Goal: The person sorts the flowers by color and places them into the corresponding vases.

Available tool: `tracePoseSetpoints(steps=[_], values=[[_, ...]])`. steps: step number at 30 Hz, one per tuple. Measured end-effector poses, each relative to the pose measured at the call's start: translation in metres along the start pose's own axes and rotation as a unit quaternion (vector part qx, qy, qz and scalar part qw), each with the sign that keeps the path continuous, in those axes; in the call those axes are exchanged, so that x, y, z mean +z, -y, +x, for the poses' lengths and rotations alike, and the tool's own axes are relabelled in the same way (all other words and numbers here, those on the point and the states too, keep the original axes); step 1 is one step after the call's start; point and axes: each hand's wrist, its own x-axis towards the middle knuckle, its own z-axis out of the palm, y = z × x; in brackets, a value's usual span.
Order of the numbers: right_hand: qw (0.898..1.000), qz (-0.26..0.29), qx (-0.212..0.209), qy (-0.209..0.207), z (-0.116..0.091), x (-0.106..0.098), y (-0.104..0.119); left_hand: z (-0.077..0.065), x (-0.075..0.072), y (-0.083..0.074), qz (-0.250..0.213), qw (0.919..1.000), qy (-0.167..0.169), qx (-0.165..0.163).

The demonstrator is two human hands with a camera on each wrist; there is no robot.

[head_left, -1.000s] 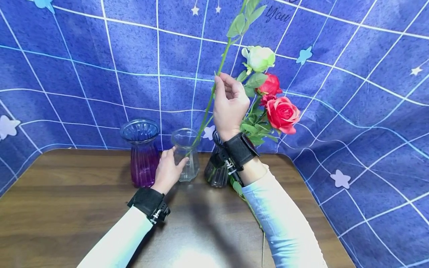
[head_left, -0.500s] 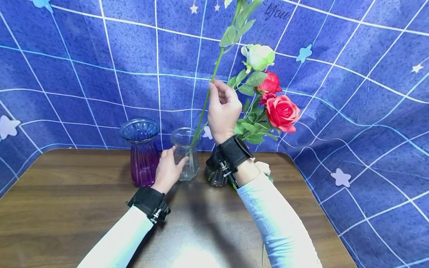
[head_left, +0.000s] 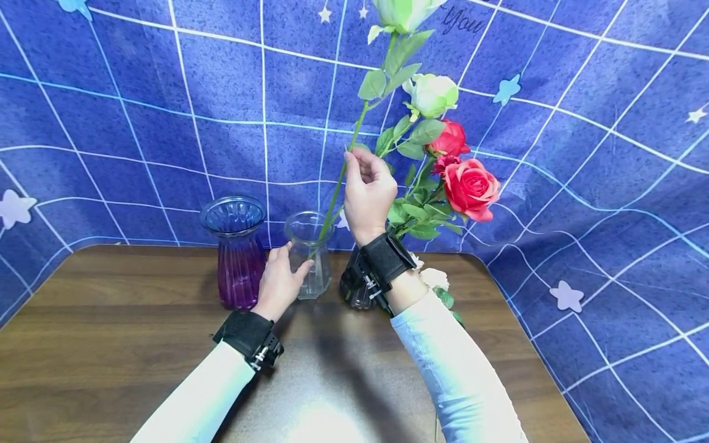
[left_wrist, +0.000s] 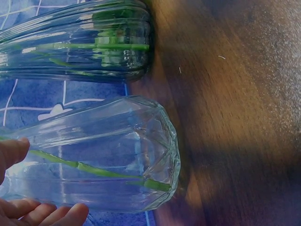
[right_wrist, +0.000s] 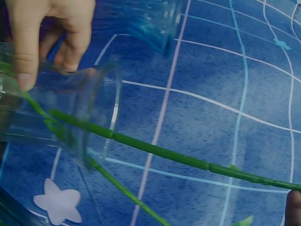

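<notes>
My left hand (head_left: 277,283) holds the clear glass vase (head_left: 318,284), thumb on one side and fingers on the other. With thumb and fingertips my right hand (head_left: 370,200) pinches the green stem (head_left: 360,123) of an upright white-green flower (head_left: 404,13). In the right wrist view, the lower end of this held stem (right_wrist: 160,150) is inside the mouth of the clear vase. A second, thinner stem (right_wrist: 120,186) also runs into that vase. The left wrist view shows a stem (left_wrist: 103,173) reaching the clear vase's base (left_wrist: 175,155).
A blue-purple vase (head_left: 239,271) stands left of the clear one. To the right is a dark grey vase (head_left: 360,299), partly behind my right wrist. Red roses (head_left: 471,189) and another white-green flower (head_left: 433,96) rise there. Cream flowers (head_left: 434,279) lie on the wooden table (head_left: 138,344).
My right hand has moved down and slightly left, lowering the pinched flower so its head now shows at the top. The left hand stays on the clear vase.
</notes>
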Motion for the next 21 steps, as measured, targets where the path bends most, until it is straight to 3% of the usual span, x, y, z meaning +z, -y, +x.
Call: tracePoseSetpoints(steps=[7,21], values=[[0.999,-0.023,0.027,0.002,-0.012,0.002,-0.017,0.000,0.000,0.001,-0.001,0.9999,-0.011,0.001],[0.992,-0.119,0.050,0.016,-0.031,0.007,-0.037,0.001,0.002,0.003,0.001,0.9999,-0.015,0.007]])
